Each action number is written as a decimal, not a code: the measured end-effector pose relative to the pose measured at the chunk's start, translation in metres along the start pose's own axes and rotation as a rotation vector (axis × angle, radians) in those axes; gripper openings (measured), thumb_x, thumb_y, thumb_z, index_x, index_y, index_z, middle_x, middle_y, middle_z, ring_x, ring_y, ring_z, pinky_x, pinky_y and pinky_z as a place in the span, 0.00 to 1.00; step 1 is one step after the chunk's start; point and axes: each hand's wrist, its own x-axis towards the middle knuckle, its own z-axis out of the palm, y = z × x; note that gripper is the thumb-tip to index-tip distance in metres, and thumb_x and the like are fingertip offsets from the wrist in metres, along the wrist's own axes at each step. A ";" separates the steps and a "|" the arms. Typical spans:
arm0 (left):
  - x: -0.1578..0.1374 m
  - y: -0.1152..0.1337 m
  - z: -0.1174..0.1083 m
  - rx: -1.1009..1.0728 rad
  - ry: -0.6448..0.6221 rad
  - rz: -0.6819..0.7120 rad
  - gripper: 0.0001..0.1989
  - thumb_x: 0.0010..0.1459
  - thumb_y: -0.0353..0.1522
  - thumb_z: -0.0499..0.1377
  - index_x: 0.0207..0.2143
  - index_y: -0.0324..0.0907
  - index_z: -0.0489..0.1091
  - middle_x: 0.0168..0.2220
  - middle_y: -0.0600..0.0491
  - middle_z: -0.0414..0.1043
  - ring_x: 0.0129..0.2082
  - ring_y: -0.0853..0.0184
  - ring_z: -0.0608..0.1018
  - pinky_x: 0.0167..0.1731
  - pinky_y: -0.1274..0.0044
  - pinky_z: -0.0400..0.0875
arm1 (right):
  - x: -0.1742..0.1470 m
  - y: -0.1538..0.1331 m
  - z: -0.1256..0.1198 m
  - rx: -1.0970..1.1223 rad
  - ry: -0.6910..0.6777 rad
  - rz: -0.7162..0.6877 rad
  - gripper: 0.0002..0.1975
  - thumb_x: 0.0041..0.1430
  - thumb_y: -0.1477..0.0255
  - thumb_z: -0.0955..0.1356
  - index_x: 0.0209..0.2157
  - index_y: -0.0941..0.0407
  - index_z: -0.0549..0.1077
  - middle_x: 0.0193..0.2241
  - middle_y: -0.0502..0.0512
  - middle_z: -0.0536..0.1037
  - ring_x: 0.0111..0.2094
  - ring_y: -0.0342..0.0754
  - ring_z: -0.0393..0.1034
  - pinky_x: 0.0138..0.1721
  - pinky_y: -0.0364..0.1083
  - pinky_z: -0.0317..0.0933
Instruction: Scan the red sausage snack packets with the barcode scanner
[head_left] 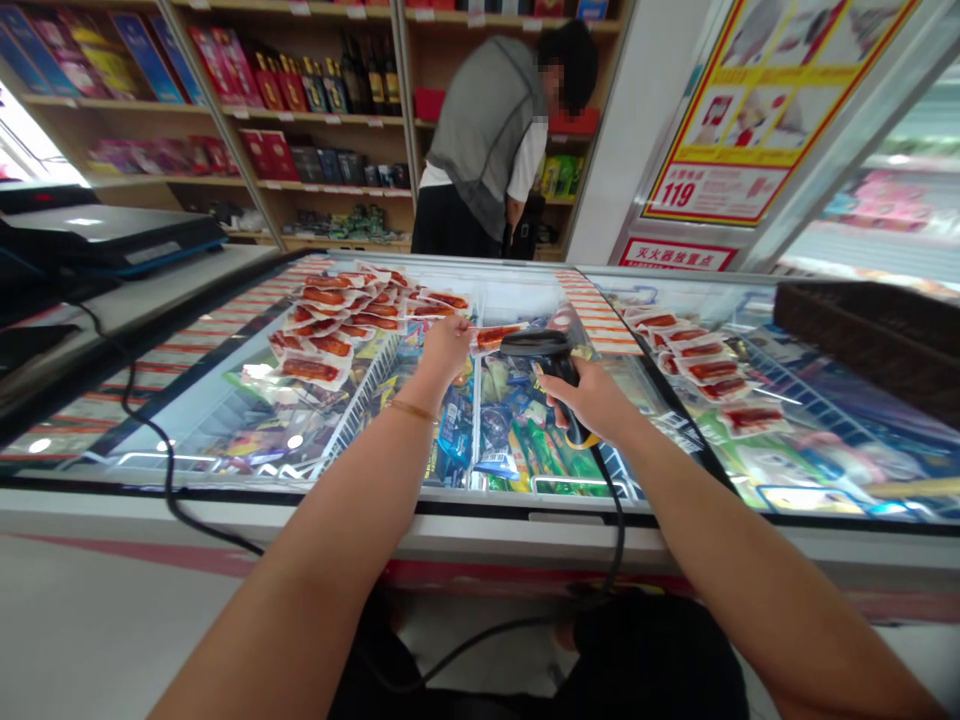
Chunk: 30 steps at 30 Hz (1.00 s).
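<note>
My left hand [448, 345] pinches one end of a clear packet with a reddish-brown sausage [495, 337] inside, above the glass top of a chest freezer. In my right hand [589, 398] is a black corded barcode scanner [537, 345], its fingers wrapped round the handle. The scanner's head covers the packet's right end; whether they touch, I cannot tell. A pile of similar sausage packets [337, 318] lies on the glass to the left of my left hand. More packets [701, 357] lie in a row on the glass at the right.
Bagged frozen goods show through the freezer glass [247, 300]. The scanner's black cord [616, 520] hangs over the front edge. A dark brown box [870, 335] sits at right, a weighing scale [112, 235] at left. Beyond the freezer a person [487, 130] bends beside stocked shelves [315, 110].
</note>
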 end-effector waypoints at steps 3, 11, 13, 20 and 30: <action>0.004 -0.003 0.003 -0.081 0.072 -0.010 0.07 0.56 0.30 0.58 0.34 0.39 0.76 0.30 0.52 0.77 0.32 0.66 0.77 0.38 0.75 0.73 | -0.002 -0.004 0.003 -0.044 -0.018 0.006 0.09 0.57 0.65 0.68 0.32 0.55 0.65 0.22 0.48 0.72 0.15 0.42 0.67 0.19 0.42 0.63; 0.007 -0.006 0.003 -0.139 0.141 0.024 0.06 0.56 0.30 0.59 0.34 0.40 0.75 0.32 0.52 0.77 0.34 0.66 0.78 0.39 0.75 0.74 | -0.009 -0.013 0.006 -0.024 -0.074 -0.036 0.09 0.57 0.66 0.67 0.35 0.55 0.65 0.20 0.45 0.69 0.15 0.42 0.66 0.19 0.42 0.62; 0.006 -0.006 0.003 -0.147 0.133 0.028 0.06 0.56 0.30 0.59 0.34 0.40 0.75 0.33 0.52 0.77 0.34 0.66 0.78 0.38 0.76 0.74 | -0.010 -0.014 0.005 -0.026 -0.075 -0.042 0.09 0.56 0.65 0.67 0.35 0.55 0.65 0.20 0.45 0.69 0.15 0.42 0.65 0.19 0.42 0.62; 0.007 -0.005 0.003 -0.153 0.150 0.007 0.06 0.56 0.30 0.59 0.34 0.40 0.75 0.33 0.52 0.78 0.33 0.66 0.78 0.36 0.77 0.73 | -0.010 -0.012 0.004 -0.013 -0.090 -0.043 0.10 0.56 0.64 0.68 0.35 0.55 0.65 0.20 0.45 0.69 0.15 0.42 0.66 0.19 0.42 0.62; 0.001 -0.004 0.007 -0.195 0.085 -0.064 0.07 0.53 0.33 0.60 0.34 0.40 0.75 0.30 0.51 0.78 0.35 0.63 0.80 0.38 0.74 0.75 | -0.001 -0.007 0.001 0.054 -0.007 -0.033 0.10 0.56 0.64 0.68 0.33 0.54 0.65 0.20 0.46 0.71 0.15 0.42 0.67 0.20 0.41 0.63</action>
